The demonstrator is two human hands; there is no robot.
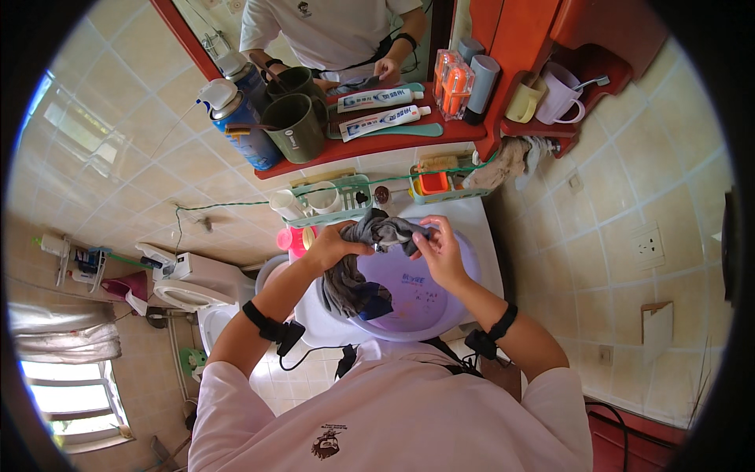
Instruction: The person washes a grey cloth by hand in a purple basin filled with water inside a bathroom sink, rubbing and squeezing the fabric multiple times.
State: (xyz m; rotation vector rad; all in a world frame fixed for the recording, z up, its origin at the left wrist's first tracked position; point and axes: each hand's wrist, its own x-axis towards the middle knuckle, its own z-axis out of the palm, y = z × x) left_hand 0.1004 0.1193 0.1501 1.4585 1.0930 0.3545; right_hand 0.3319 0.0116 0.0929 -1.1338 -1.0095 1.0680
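Note:
A bunched grey cloth garment (352,289) is held up over a lavender plastic basin (466,307), its lower end hanging at the basin's left side. My left hand (336,245) grips the bunched upper part, thumb across the fabric. My right hand (437,251) pinches the garment's right end between thumb and fingers. A dark blue patch shows at the lower end of the cloth. The basin stands on a white washbasin top (312,321), and printed marks show on its bottom. I cannot tell whether it holds water.
Behind the basin are green plastic baskets (327,219) with white cups and a brush. Above, a red shelf (377,150) carries toothpaste tubes (386,122), a dark green mug (295,130) and a spray can (245,133). A pink container (298,240) stands left of the basin.

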